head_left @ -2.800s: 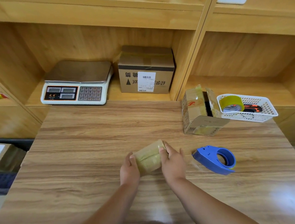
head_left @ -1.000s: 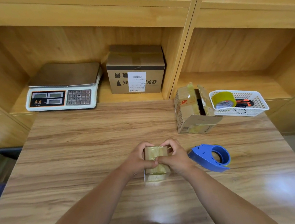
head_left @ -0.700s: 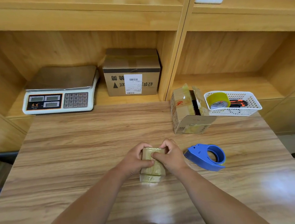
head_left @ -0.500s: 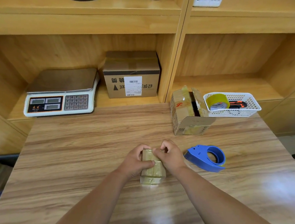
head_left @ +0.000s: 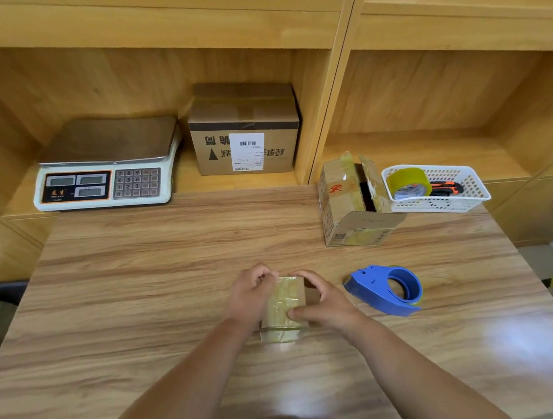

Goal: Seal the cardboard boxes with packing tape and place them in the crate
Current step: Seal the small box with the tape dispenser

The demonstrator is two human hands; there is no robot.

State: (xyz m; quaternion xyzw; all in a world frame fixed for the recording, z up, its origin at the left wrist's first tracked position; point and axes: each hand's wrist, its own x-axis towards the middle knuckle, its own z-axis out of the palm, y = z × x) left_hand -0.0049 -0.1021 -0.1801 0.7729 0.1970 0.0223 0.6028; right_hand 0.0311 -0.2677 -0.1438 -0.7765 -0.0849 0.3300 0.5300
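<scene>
A small cardboard box (head_left: 284, 303) covered in shiny tape stands on the wooden table (head_left: 142, 286) near the front middle. My left hand (head_left: 250, 295) grips its left side with curled fingers at the top far corner. My right hand (head_left: 322, 301) holds the right side, its thumb pressing on the taped top. A blue tape dispenser (head_left: 389, 289) lies on the table just right of my right hand. A second, larger cardboard box (head_left: 344, 200) with open top flaps stands at the back right of the table. No crate is in view.
A white basket (head_left: 466, 194) holding a yellowish tape roll (head_left: 408, 182) and an orange cutter (head_left: 447, 189) sits beside the open box. On the shelf behind are a weighing scale (head_left: 106, 166) and a labelled carton (head_left: 246, 135). Shelf uprights rise behind the table.
The small box went from lying flat under both hands to being gripped from both sides. Since half a second ago my right thumb has slid toward the near end of the top.
</scene>
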